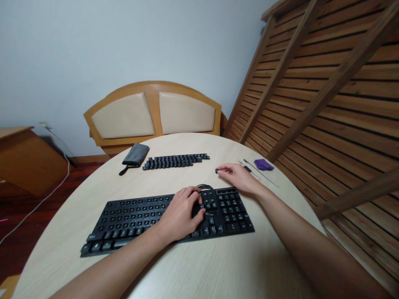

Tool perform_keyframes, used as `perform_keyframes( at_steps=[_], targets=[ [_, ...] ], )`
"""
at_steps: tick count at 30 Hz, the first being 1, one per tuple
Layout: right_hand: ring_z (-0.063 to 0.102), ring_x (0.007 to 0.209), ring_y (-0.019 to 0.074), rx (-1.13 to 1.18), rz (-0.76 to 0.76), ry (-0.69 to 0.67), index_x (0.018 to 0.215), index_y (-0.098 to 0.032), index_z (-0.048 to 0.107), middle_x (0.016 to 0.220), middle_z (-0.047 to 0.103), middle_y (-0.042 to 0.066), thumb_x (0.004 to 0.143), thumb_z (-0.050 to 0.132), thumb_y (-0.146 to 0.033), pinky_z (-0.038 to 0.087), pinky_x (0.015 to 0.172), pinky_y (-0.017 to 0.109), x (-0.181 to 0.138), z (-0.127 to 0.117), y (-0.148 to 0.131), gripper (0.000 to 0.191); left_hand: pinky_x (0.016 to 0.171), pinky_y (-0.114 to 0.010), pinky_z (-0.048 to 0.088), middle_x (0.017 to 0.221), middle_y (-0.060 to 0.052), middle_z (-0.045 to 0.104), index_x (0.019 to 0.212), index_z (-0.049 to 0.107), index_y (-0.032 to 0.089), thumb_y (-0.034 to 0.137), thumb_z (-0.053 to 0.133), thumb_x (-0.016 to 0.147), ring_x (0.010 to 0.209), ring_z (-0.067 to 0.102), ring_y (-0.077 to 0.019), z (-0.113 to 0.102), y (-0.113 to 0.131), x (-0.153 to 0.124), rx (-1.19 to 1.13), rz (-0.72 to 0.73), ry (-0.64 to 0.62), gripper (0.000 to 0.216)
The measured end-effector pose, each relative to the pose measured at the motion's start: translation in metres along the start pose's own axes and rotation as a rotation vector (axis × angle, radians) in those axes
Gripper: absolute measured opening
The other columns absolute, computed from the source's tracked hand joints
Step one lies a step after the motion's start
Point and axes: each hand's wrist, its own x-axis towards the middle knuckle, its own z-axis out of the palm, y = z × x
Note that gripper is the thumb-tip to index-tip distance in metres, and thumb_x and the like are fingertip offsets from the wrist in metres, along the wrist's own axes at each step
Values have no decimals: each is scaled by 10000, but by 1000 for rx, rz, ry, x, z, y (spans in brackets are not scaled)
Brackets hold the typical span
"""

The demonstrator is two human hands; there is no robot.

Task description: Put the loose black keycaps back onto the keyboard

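Note:
A black keyboard (134,216) lies on the round table; keycaps are gone from much of its left and middle, showing bare switch sockets. My left hand (181,211) lies over its middle right part, thumb and index finger apart with tips against the keys; its other fingers are curled and partly hidden. Beyond the keyboard's far right edge, my right hand (235,175) pinches a small black keycap (217,170) between thumb and fingertips, just above the table. Removed black keycaps (174,161) stand in neat rows farther back.
A grey pouch (136,155) with a black strap lies left of the keycap rows. Right of my right hand are a folded purple cloth (263,164) and a thin metal rod (262,173). The table (77,207) stands near a headboard (156,108) and slatted wooden panel (327,104).

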Motion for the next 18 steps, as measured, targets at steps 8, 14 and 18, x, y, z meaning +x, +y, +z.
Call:
perform_keyframes(
  at_steps=[8,14,18],
  targets=[
    [685,984,222,388,-51,-276,1079,-168,709,1082,744,79,917,620,-372,521,903,382,-34,-10,-23,275,1023,-510,461,1257,-101,582,959,542,205,218,608,883,1166,558,-290,-1,0,-1,5,16,-9,101],
    [670,1017,226,315,-156,-296,1029,-184,724,1082,728,77,902,652,-360,497,959,388,-32,-3,-21,228,1025,-498,466,1250,-96,589,987,549,206,212,607,883,1169,566,-283,-1,0,-1,8,27,-5,120],
    [656,1003,215,239,-257,-310,973,-194,731,1036,717,64,909,647,-332,484,958,374,-32,-1,-23,173,1030,-498,462,1257,-93,587,983,547,209,212,606,887,1175,561,-281,0,-1,-1,16,29,-7,113]
  ],
)
